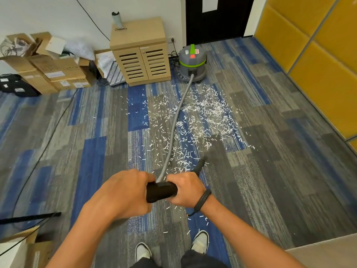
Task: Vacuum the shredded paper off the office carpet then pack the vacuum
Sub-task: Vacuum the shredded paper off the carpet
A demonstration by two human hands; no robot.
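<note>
White shredded paper (199,120) lies scattered over the blue and grey carpet (270,171) in front of me. A grey canister vacuum (192,63) with a green band stands near the back wall. Its grey hose (174,124) runs across the paper to a black handle piece (161,191) at waist height. My left hand (125,192) grips the left end of that black piece. My right hand (186,190) grips its right end, where a black tube (200,164) angles down towards the carpet. The tube's far tip is blurred.
A slatted wooden cabinet (140,55) stands left of the vacuum, with cardboard boxes (56,70) stacked further left. A black cable (44,147) trails over the carpet at left. Yellow padded panels (324,60) line the right wall. A dark door (216,18) is behind the vacuum. My shoes (201,241) show below.
</note>
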